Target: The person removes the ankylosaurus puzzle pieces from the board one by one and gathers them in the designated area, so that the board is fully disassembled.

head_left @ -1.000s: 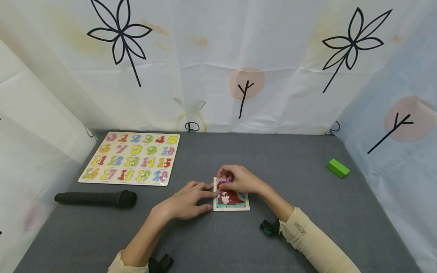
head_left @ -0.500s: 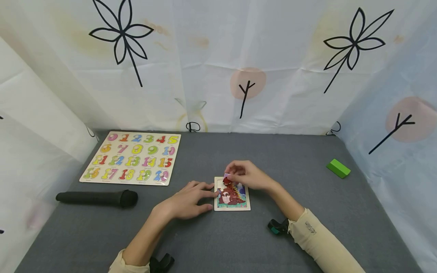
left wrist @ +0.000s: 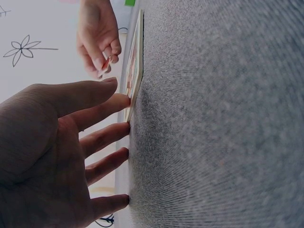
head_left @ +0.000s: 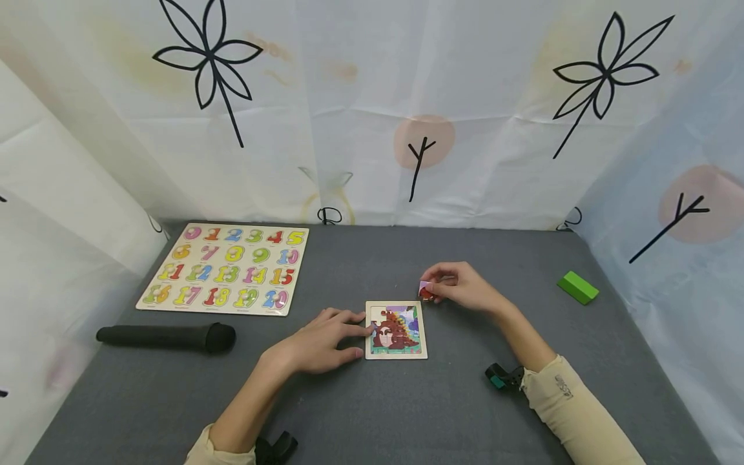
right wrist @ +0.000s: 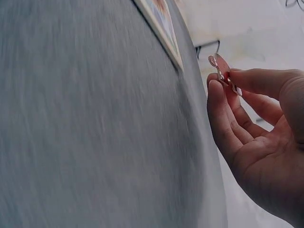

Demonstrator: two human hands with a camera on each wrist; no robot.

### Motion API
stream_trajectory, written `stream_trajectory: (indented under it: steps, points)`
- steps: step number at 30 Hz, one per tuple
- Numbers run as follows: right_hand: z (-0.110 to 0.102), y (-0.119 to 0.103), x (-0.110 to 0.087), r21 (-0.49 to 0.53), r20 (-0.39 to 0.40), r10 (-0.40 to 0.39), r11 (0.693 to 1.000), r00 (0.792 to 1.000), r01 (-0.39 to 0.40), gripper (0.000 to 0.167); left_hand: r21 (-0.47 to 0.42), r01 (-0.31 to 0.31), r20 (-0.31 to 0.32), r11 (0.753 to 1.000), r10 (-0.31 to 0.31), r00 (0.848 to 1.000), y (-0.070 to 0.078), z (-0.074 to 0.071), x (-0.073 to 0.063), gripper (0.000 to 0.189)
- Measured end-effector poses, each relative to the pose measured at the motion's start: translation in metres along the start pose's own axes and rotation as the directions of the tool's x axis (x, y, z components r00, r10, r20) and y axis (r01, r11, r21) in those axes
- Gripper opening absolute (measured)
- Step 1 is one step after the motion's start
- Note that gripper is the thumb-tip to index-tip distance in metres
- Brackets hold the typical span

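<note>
A small framed jigsaw puzzle (head_left: 395,332) with a red dinosaur picture lies flat in the middle of the table; a pale gap shows at its upper left. My left hand (head_left: 322,342) rests at its left edge, fingers spread and fairly straight, with a fingertip touching the frame. Just off the puzzle's upper right corner, my right hand (head_left: 462,284) pinches a puzzle piece (head_left: 427,291), red and purple, between thumb and fingers. Seen from the right wrist, the puzzle piece (right wrist: 222,69) is tilted and held clear of the table.
A number board (head_left: 221,269) with colourful numerals lies at the back left. In front of it is a black microphone (head_left: 165,337). To the far right sits a green block (head_left: 578,287). Patterned white cloth (head_left: 360,110) hangs behind the grey table (head_left: 378,413).
My right hand has lifted the puzzle piece out of the frame and carried it to the right, past the puzzle's upper right corner. The left hand stays at the frame's left edge.
</note>
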State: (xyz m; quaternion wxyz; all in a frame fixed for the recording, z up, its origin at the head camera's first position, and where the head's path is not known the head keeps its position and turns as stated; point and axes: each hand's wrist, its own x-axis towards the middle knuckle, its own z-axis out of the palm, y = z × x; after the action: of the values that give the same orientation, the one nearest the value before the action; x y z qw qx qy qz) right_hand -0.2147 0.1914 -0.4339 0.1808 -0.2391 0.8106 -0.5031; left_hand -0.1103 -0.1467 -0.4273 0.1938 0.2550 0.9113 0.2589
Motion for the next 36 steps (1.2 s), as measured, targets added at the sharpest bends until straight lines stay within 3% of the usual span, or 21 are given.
stream_trajectory:
  steps: [10,13,22,36]
  points:
    - [-0.027,0.02,-0.01,-0.026,-0.04,0.039,0.999,0.998,-0.04,0.02,-0.003,0.002,0.005,1.0,-0.002,1.0,0.006,-0.003,-0.003,0.045]
    - [-0.03,0.023,-0.011,-0.088,-0.055,0.031,0.995,0.998,-0.035,0.018,-0.006,-0.009,0.004,1.0,0.009,1.0,0.006,-0.004,-0.003,0.045]
    - [-0.028,0.026,-0.012,-0.287,-0.117,0.002,0.957,0.993,-0.036,0.015,-0.021,-0.013,0.008,1.0,0.013,1.0,0.006,-0.004,-0.004,0.045]
    - [-0.022,0.029,-0.012,-0.347,-0.196,-0.026,0.937,0.98,-0.045,0.014,-0.021,-0.01,0.013,1.0,0.01,1.0,0.004,-0.004,-0.002,0.045]
